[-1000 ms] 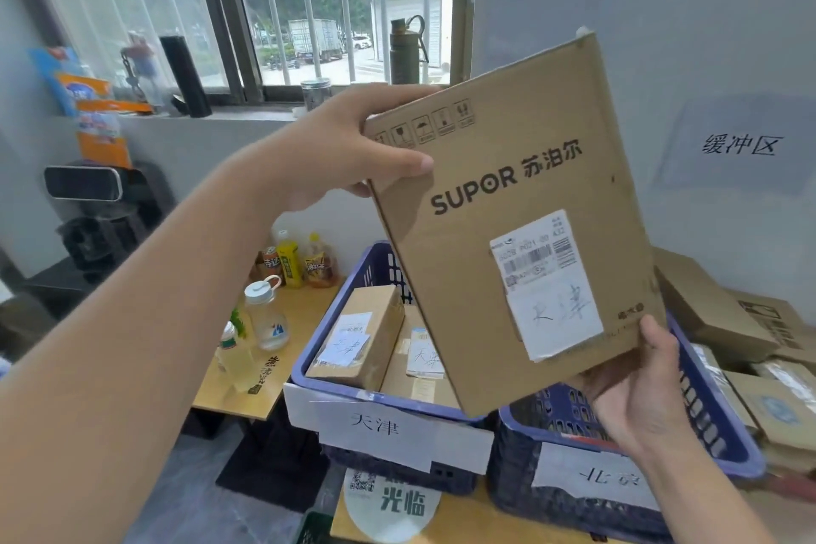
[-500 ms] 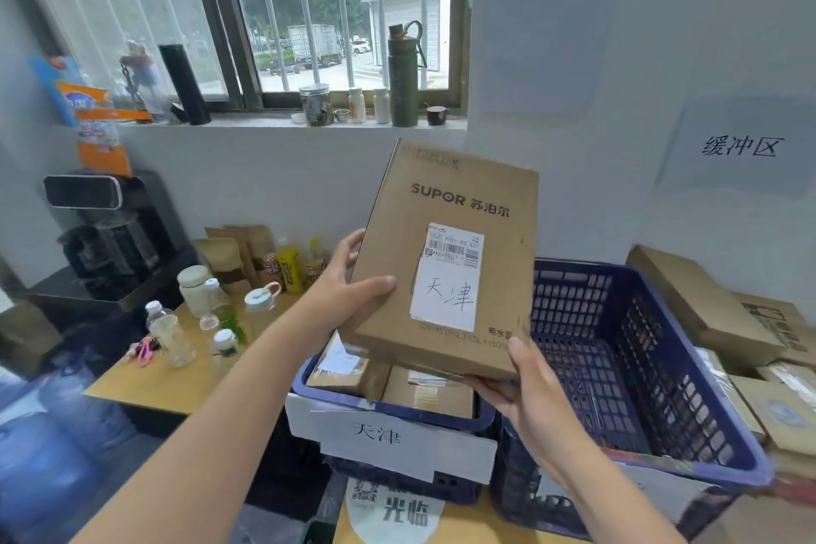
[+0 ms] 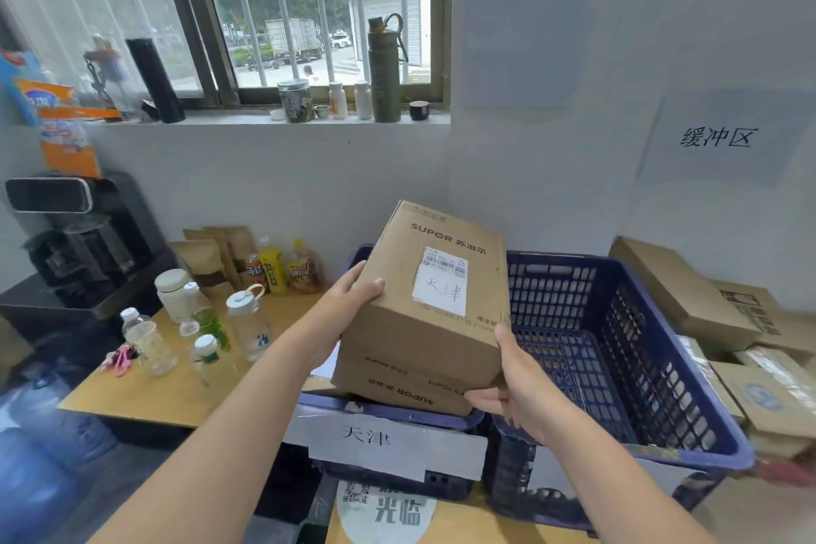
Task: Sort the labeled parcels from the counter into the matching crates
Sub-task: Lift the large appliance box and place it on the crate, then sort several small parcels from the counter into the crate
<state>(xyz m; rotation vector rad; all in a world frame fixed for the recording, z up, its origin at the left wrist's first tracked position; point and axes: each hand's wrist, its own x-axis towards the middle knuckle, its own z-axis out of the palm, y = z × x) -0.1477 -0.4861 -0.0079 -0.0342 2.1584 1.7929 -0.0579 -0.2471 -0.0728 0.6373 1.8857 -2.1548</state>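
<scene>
Parcel (image 3: 424, 305) — brown box, label 天津 — held over the left crate (image 3: 388, 413) tagged 天津. Left hand (image 3: 349, 300) grips its left edge; right hand (image 3: 508, 384) grips the near right corner.

Looks like a small parcel-sorting room in a back office. Blue plastic crates (image 3: 689, 451) carrying handwritten paper destination labels (image 3: 388, 442), stacked cardboard parcels (image 3: 689, 292) against the wall, and a paper wall sign (image 3: 717, 137) marking a zone. Also staff clutter: water bottles (image 3: 247, 322) on a wooden counter (image 3: 145, 393), a coffee machine (image 3: 75, 243), flasks (image 3: 385, 71) along the barred windowsill (image 3: 229, 116).
</scene>
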